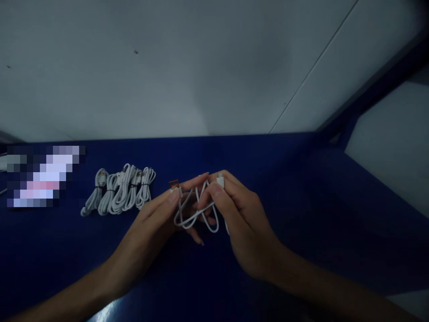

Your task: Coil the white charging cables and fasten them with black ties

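Observation:
Between my hands hangs a white USB charging cable (pixel 196 219), in loose crossing loops above the blue table (pixel 214 277). My left hand (pixel 154 214) pinches the larger USB plug (pixel 174 185), its metal end showing orange-red, between thumb and index finger. My right hand (pixel 244 214) grips the smaller plug (pixel 220 180) at the other end, thumb pressed against it. Some loops pass among the fingers, and part of the cable is hidden behind them. To the left of my left hand lie several bundled white cables (pixel 120 190), folded and bound with dark ties.
A pixelated, bright screen-like object (pixel 50 176) lies on the table at the far left. A pale grey wall (pixel 167 80) rises along the back edge. On the right stand a dark blue frame (pixel 372 85) and a pale panel (pixel 392 143).

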`<state>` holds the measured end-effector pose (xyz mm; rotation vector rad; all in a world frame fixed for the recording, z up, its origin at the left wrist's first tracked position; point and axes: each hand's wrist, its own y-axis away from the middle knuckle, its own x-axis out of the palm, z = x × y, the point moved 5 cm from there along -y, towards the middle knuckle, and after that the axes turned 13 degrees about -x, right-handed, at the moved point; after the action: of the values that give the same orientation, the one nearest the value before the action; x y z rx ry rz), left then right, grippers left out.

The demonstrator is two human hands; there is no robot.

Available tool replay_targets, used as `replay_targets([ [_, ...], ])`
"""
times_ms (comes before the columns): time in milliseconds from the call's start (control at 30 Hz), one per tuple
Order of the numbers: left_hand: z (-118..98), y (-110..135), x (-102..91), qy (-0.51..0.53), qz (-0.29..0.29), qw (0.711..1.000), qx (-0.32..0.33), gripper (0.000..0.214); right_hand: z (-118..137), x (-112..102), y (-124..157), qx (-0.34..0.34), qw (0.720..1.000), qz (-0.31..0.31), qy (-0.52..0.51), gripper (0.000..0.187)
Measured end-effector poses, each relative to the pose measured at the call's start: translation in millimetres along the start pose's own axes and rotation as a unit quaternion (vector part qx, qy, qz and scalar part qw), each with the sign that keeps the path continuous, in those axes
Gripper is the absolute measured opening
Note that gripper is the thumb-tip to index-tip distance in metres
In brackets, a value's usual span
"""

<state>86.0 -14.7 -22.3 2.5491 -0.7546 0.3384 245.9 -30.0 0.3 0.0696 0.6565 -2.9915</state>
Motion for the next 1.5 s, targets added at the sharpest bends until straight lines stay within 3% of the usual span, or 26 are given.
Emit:
replay_targets([
  [300, 2.3, -0.9, -2.4, -0.004, -0.011, 1.0, -0.002, 0.057, 0.2, 3.3, 0.4, 0.003, 0.998, 0.017, -0.054, 0.049],
  [767, -1.8, 1.5, 1.9, -0.001, -0.01, 1.0, 0.011, 0.046, 1.5, 6.7, 0.0, 0.022, 0.996, 0.075, -0.038, 0.052],
  [1000, 3.5, -1.7, -3.9, 0.007, -0.002, 1.0, 0.013, 0.045, 0.8, 6.0, -0.2, 0.029, 0.996, 0.063, -0.061, 0.048],
  [1500, -2.1, 1.3, 3.7, -0.01, 0.008, 1.0, 0.01, 0.042, 0.3, 5.1, -1.7, 0.019, 0.997, 0.076, -0.015, 0.045],
])
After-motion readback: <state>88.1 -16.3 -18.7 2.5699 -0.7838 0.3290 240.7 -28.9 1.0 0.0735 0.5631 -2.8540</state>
